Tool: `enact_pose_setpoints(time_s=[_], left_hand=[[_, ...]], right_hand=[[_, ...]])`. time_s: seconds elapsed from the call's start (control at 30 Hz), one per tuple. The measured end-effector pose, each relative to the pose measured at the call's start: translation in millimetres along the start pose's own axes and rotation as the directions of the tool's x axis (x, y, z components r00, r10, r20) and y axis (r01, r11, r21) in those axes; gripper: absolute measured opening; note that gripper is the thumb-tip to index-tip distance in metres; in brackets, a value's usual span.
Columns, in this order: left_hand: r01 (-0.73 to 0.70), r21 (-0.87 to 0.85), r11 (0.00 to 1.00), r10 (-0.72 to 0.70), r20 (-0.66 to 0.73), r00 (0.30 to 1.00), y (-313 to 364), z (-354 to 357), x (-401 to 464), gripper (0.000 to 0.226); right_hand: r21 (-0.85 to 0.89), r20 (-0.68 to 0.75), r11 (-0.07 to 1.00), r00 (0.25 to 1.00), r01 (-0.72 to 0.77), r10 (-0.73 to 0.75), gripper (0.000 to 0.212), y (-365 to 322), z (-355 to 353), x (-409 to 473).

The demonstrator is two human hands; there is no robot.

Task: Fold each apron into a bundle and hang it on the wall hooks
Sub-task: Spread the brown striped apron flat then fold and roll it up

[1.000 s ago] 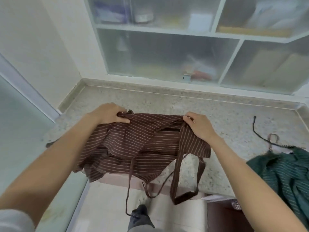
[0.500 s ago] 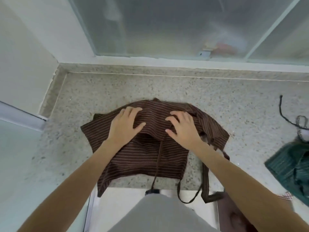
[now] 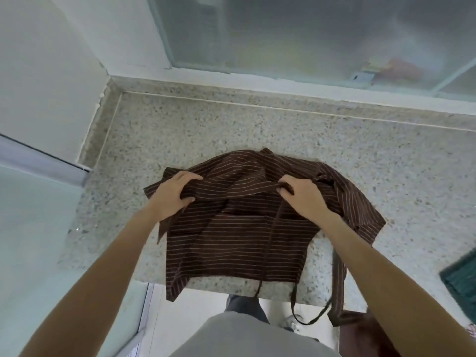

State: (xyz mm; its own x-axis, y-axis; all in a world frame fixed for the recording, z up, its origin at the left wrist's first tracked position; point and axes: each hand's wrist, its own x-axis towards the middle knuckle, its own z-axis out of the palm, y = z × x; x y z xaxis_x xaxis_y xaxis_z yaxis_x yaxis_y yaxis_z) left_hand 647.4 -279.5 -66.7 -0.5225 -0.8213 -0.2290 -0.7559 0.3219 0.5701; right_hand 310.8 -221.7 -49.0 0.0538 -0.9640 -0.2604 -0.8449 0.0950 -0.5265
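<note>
A brown striped apron lies on the speckled tabletop, straps hanging off its near edge, while the left hand and right hand each pinch a raised ridge of cloth, seemingly to fold it over.

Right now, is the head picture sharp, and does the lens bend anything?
Head view: the brown striped apron and both hands, left hand and right hand, are fairly sharp; the frosted cabinet panels look hazy; the countertop back edge slants from wide-angle distortion; light is soft, without harsh glare.
</note>
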Motion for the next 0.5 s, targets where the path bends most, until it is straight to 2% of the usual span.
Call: enact_pose_setpoints(time_s=[0.1, 0.13, 0.2, 0.23, 0.3, 0.4, 0.5], left_hand=[[-0.065, -0.076, 0.995, 0.06, -0.067, 0.996, 4, -60, 10, 0.052], [-0.063, -0.063, 0.996, 0.058, -0.09, 0.994, 5, -79, 17, 0.046], [-0.089, 0.027, 0.996, 0.092, -0.145, 0.985, 8, -112, 38, 0.02], [-0.099, 0.101, 0.99, 0.115, -0.177, 0.977, 9, -125, 51, 0.013], [-0.073, 0.24, 0.968, 0.128, -0.224, 0.966, 7, -138, 85, 0.016], [0.113, 0.445, 0.889, 0.005, -0.255, 0.967, 2, -132, 138, 0.023], [0.273, 0.476, 0.836, -0.056, -0.421, 0.905, 6, -109, 172, 0.029]], right_hand=[[0.137, -0.078, 0.99, 0.997, 0.03, -0.02, 0.008, -3, -56, 20], [0.2, -0.111, 0.979, 0.994, 0.034, -0.012, 0.008, -5, -73, 28], [0.253, -0.209, 0.966, 0.978, 0.053, 0.001, 0.01, -6, -100, 52], [0.228, -0.246, 0.972, 0.969, 0.055, 0.003, 0.012, -4, -108, 67], [0.107, -0.292, 0.994, 0.956, 0.02, 0.012, 0.017, 1, -115, 99], [-0.196, -0.406, 0.971, 0.913, -0.139, 0.049, 0.022, 4, -112, 137], [-0.286, -0.54, 0.919, 0.838, -0.272, 0.081, 0.025, -2, -104, 159]])
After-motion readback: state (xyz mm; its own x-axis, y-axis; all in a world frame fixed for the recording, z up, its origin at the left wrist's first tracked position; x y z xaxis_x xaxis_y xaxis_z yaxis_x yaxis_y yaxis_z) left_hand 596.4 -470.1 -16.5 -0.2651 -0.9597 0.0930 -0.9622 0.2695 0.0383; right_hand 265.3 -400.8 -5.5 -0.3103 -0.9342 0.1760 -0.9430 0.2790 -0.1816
